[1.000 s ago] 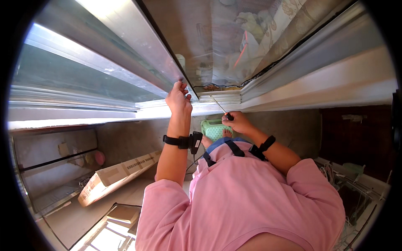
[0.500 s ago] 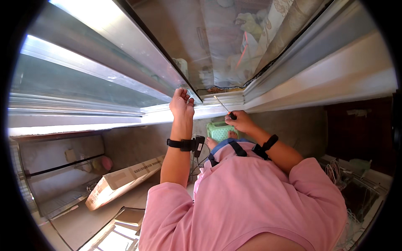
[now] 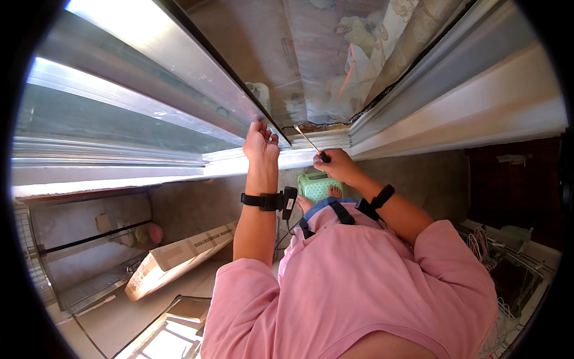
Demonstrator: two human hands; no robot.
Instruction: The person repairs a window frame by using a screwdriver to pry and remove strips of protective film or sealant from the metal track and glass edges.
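My right hand (image 3: pixel 336 165) is closed round the black and orange handle of a screwdriver (image 3: pixel 307 139). Its thin metal shaft points up and left, with the tip near the dark edge of a metal-framed window sash (image 3: pixel 224 78). At that sash's lower corner is my left hand (image 3: pixel 261 142), its fingers curled in and close to the metal. Whatever those fingers hold, if anything, is hidden or too small to make out. Below both hands runs the pale window track (image 3: pixel 320 141).
A green plastic stool (image 3: pixel 310 181) stands beneath my hands, bare feet on it. Lower left, a long cardboard box (image 3: pixel 179 257) leans at a slant. Cables (image 3: pixel 478 245) lie bundled at the right. Behind the glass hang curtains (image 3: pixel 412 54).
My right hand has shifted a little left and up, bringing the screwdriver tip closer to the sash edge and my left hand. The left hand stays almost where it was.
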